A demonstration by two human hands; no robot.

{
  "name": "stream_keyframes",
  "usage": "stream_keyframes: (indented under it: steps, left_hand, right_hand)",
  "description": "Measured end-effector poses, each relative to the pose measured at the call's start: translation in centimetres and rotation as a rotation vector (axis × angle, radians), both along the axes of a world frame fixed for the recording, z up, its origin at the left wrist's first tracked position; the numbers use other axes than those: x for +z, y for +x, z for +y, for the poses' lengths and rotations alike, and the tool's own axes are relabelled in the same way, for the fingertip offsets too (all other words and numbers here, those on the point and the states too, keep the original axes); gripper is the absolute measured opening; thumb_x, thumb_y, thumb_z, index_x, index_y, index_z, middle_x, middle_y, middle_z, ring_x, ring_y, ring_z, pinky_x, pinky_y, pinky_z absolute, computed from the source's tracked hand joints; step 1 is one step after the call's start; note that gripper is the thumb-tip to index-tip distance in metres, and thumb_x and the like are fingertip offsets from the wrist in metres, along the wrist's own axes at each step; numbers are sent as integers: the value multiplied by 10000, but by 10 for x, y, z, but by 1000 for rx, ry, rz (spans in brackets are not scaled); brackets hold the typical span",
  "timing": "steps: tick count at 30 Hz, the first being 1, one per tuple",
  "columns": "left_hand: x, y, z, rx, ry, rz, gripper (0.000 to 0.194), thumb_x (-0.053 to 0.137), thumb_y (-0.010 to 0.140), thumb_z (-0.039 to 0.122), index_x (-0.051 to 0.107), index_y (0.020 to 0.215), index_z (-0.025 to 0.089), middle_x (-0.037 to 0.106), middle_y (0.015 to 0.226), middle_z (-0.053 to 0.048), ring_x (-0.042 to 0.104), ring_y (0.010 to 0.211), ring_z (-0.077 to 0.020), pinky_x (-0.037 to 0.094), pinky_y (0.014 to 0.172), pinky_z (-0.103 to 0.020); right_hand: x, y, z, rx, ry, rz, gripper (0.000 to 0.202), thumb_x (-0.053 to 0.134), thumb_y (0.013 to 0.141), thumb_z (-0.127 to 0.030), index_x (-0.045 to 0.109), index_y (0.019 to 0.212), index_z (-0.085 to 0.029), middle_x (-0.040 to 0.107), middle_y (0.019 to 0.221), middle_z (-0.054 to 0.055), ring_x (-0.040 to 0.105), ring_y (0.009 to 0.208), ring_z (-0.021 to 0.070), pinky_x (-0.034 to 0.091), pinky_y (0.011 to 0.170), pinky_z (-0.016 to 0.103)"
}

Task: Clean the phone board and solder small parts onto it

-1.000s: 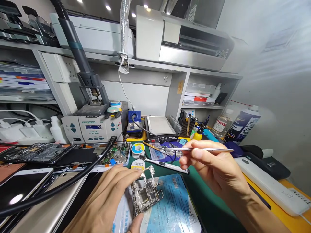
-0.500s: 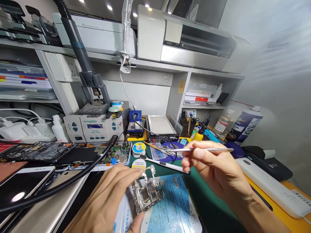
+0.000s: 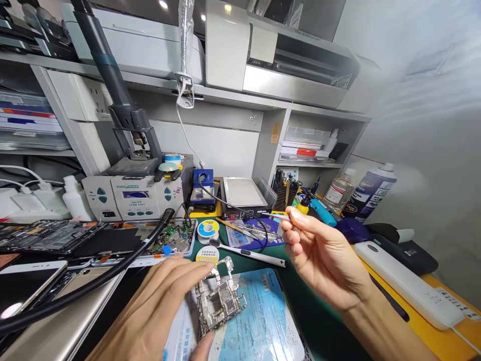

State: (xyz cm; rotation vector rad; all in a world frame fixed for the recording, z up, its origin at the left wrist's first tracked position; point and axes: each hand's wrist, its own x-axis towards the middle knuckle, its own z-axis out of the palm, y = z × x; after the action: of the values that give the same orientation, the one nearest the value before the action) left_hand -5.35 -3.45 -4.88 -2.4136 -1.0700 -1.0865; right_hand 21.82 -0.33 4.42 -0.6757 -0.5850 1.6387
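My left hand (image 3: 150, 306) is closed on a phone circuit board (image 3: 221, 303), its thumb at the lower edge and fingers at the upper left edge. The board is tilted over a blue and white printed packet (image 3: 259, 306). At the right, my right hand (image 3: 319, 250) is raised, with thumb and fingers pinching slim metal tweezers (image 3: 280, 217). Their thin tip points left, apart from the board, and the rear end is hidden by the hand. A white-handled brush (image 3: 251, 254) lies on the green mat (image 3: 319, 316) between and beyond the hands.
A black hose (image 3: 112, 281) crosses the left side above several phones. Behind are a tray of small boards (image 3: 176, 240), a solder reel (image 3: 208, 229), a soldering station (image 3: 131, 195) and a heating plate (image 3: 244, 193). A white power strip (image 3: 409, 286) lies at right.
The tweezers have turned in my right hand, and their rear end no longer shows. My left hand still holds the circuit board. The whole view has shifted slightly.
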Motion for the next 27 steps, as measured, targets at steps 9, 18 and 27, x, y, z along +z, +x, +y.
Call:
stream_keyframes:
  steps: [9, 18, 27]
  left_hand:
    - [-8, -8, 2, -14, 31, 74, 615, 705, 843, 293, 562, 1428, 168, 659, 1376, -73, 583, 1326, -224, 275, 1310, -255]
    - [-6, -7, 6, -3, 29, 86, 616, 714, 830, 323, 575, 1416, 193, 682, 1356, -69, 639, 1262, -231, 464, 1192, -274]
    - [-11, -8, 3, -15, 23, 85, 612, 713, 832, 319, 574, 1421, 232, 717, 1329, -54, 684, 1240, -249, 391, 1282, -350]
  right_hand:
    - [5, 1, 6, -77, -226, 110, 232, 635, 910, 27, 798, 770, -60, 780, 630, 117, 727, 452, 126, 591, 427, 129]
    - [8, 1, 6, -55, -248, 141, 347, 528, 1010, 4, 783, 783, -58, 773, 628, 124, 726, 447, 125, 591, 428, 133]
    - [5, 3, 4, -43, -215, 122, 213, 648, 901, 30, 798, 778, -58, 781, 647, 121, 729, 464, 124, 604, 447, 136]
